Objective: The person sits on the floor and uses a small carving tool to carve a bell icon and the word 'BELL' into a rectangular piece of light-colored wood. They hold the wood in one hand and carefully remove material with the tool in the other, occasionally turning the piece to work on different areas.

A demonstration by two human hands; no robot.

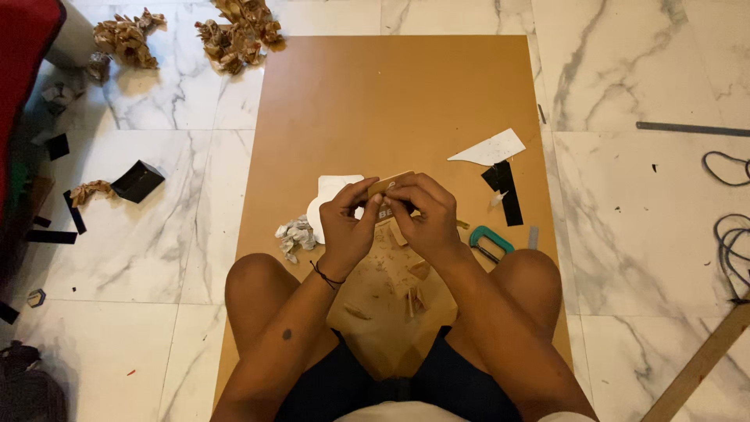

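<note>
Tan board (pixel 406 101) on white grey-veined marble floor (pixel 641 70) — teal clamp (pixel 491 239)

A board (pixel 406 94) lies flat on the floor (pixel 641 70), and the person sits at its near edge with the left hand (pixel 346 227) and right hand (pixel 422 215) meeting over its middle, both on a small cardboard piece (pixel 388 186). Left of the hands on the board lie a paper sheet (pixel 332 191) and a crumpled wad (pixel 295 234); right of them lie a clamp (pixel 488 241), a strip (pixel 504 191) and, farther off, a paper offcut (pixel 488 148). Crumpled paper clumps (pixel 234 35) lie on the floor beyond the board's far left corner, a small box (pixel 137 181) well to its left, and cables (pixel 730 227) well to its right.
</note>
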